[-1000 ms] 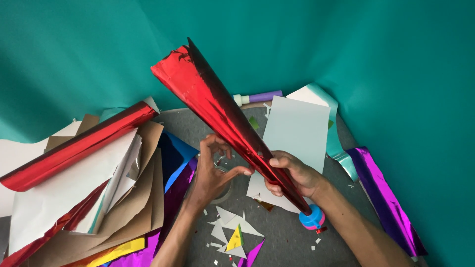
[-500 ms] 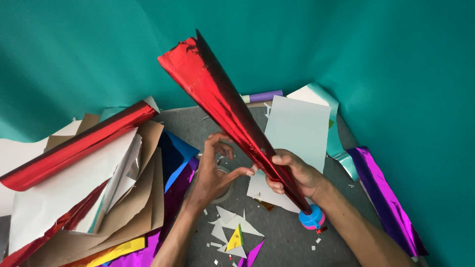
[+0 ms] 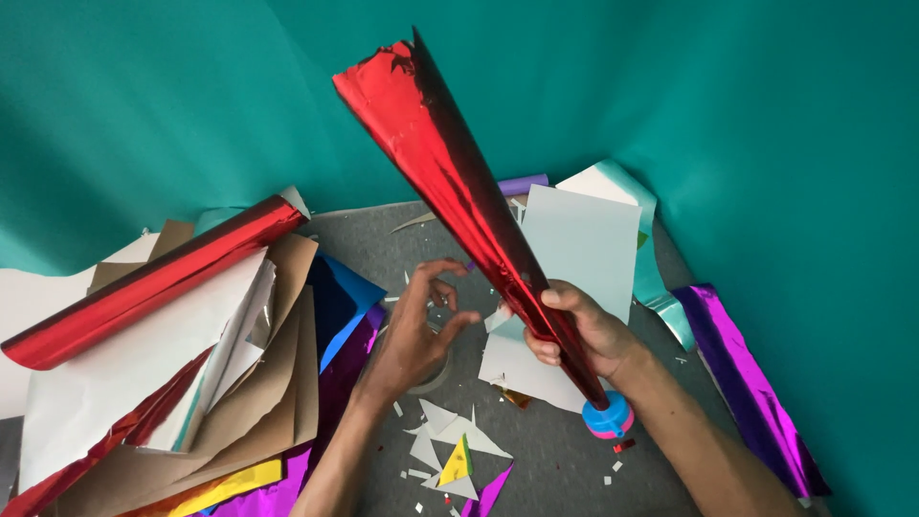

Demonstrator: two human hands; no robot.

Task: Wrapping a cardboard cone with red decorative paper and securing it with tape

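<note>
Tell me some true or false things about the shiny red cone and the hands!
1. The right hand grips the red foil cone near its narrow end. True.
2. The left hand holds the cone too. False: it is off the cone, fingers curled, above a tape roll.
3. The cone's wide end points down. False: it points up.
4. A red foil roll lies on the paper pile at left. True.
5. The backdrop is yellow. False: it is teal.

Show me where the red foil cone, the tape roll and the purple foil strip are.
red foil cone (image 3: 450,182), head view, middle of its shiny side.
tape roll (image 3: 433,379), head view, lower rim showing beneath the left hand.
purple foil strip (image 3: 742,383), head view, mid-length.
</note>
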